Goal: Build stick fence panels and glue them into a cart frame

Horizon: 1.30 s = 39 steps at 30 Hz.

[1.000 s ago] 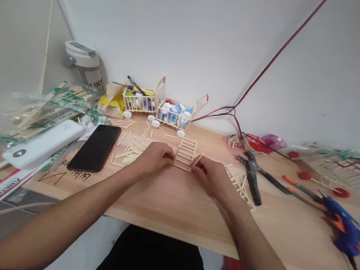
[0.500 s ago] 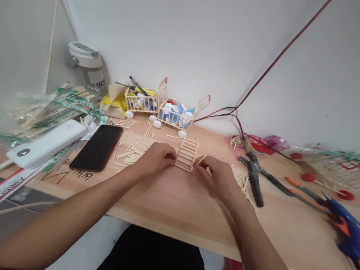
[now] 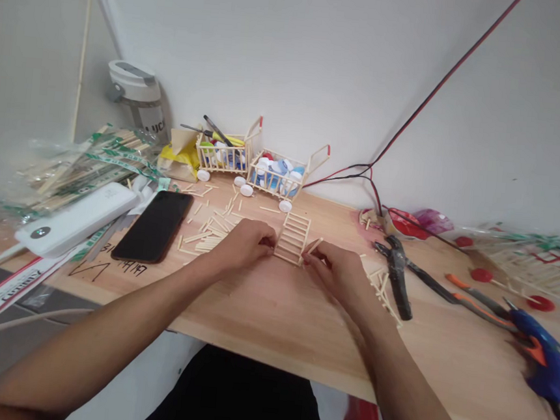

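A small ladder-like frame of thin wooden sticks (image 3: 292,238) lies between my two hands on the wooden table. My left hand (image 3: 245,245) is closed, its fingertips pinching the frame's near left corner. A short wooden stick (image 3: 315,245) is pinched between the thumb and fingers of my right hand (image 3: 338,267), beside the frame's right edge. Whether that stick touches the frame I cannot tell. Loose cut sticks (image 3: 209,238) lie scattered beyond and left of my left hand, and more sticks (image 3: 380,285) lie to the right of my right hand.
Two little stick carts (image 3: 276,174) with bottle caps stand by the wall. At left are a phone (image 3: 154,226), a white power bank (image 3: 77,218), bagged sticks (image 3: 103,155) and a lidded cup (image 3: 140,96). Pliers (image 3: 396,279), orange-handled cutters (image 3: 480,305) and a blue glue gun (image 3: 544,357) lie at right.
The whole view has shifted slightly. Both hands keep nearly the same places at the frame, and the right one still pinches the short stick.
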{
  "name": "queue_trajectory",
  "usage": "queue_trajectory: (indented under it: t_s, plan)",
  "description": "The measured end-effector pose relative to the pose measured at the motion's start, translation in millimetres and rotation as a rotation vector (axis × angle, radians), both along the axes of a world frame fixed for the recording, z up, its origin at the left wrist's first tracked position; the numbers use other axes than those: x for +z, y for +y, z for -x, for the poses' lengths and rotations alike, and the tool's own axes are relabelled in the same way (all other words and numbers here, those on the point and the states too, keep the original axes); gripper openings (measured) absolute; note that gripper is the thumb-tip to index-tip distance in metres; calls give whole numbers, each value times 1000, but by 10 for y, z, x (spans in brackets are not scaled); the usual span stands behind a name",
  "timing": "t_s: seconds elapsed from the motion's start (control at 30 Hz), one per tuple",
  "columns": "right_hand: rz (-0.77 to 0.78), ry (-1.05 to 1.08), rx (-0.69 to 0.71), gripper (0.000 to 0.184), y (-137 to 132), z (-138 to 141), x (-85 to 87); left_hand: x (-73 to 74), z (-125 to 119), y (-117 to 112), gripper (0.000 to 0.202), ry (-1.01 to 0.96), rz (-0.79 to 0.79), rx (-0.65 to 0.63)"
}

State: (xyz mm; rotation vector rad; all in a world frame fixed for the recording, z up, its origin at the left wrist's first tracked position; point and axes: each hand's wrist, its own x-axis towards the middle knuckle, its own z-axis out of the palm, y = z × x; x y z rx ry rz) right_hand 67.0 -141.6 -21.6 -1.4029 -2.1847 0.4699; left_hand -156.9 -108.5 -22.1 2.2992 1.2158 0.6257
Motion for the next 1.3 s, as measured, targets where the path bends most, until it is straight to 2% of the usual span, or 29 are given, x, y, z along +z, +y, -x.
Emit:
queue_trajectory:
  t_s: [0.33,0.57,0.87,1.3]
  plan:
    - [5,2,12,15,2,4,19,10,0,-9,16,-12,8,-16]
    - [-9,-77,-10,15,-28,29,50,19,-12,-14,20,-48,35,-33]
    - [-4,-51,15,14,-9,-13,29,30,-27,-32,12,-52,44,-36]
    - [18,-18,1,14,-9,-15,33,31,-48,-49,11,-48,10,-22]
